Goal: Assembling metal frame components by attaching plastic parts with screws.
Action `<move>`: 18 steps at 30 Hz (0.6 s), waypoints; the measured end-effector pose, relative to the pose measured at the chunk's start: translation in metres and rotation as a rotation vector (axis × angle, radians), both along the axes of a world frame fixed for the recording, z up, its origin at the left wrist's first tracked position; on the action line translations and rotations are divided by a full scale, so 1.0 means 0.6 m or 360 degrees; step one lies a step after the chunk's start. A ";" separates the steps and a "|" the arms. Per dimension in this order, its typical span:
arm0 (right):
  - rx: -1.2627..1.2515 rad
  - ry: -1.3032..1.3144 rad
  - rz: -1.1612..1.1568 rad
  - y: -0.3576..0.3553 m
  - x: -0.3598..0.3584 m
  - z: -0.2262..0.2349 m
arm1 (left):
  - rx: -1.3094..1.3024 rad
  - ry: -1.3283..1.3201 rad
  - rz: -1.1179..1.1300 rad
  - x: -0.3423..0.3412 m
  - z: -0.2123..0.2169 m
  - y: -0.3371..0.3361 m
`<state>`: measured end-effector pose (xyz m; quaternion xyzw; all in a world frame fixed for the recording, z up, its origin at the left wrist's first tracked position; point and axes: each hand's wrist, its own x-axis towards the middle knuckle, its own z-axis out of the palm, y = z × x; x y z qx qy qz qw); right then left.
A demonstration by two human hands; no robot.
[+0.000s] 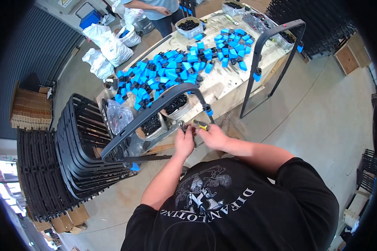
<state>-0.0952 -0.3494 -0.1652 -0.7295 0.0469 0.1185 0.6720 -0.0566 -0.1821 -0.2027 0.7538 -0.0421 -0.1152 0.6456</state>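
Close together at the table's near edge are both my hands. My left hand [184, 143] is closed round a small silver metal tool with a round end [181, 124], mostly hidden by the fingers. My right hand [214, 137] grips a yellow-and-black handled tool [202, 125], which looks like a screwdriver; its tip cannot be made out. Just beyond them a black U-shaped tubular frame [155, 106] leans over the table edge, with a blue-and-black fitting [207, 110] on its leg. Containers of small black parts [151, 125] and black rings [176, 104] stand beside my left hand.
Blue-and-black fittings [167, 71] are heaped on the worktable [215, 90]. A second black frame [255, 54] stands against its right end. Stacked black frames [77, 146] fill the left. White sacks [113, 48] and another person [155, 10] are beyond the table.
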 end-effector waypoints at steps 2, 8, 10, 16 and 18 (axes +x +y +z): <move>-0.0176 0.0123 -0.0128 -0.077 0.006 0.013 | 0.0497 -0.0034 0.0009 0.024 -0.003 -0.036; -0.0302 0.0056 -0.0497 -0.210 0.042 -0.027 | 0.0076 0.0858 0.0065 0.044 0.059 -0.136; 0.0008 0.0171 -0.0657 -0.218 0.078 -0.060 | 0.0099 0.0878 0.0006 0.049 0.063 -0.150; 0.0381 0.0161 -0.0808 -0.208 0.134 -0.097 | 0.0186 0.0867 0.0104 0.045 0.099 -0.191; 0.0544 0.0363 -0.0670 -0.205 0.137 -0.079 | 0.0044 0.0906 0.0139 0.048 0.097 -0.188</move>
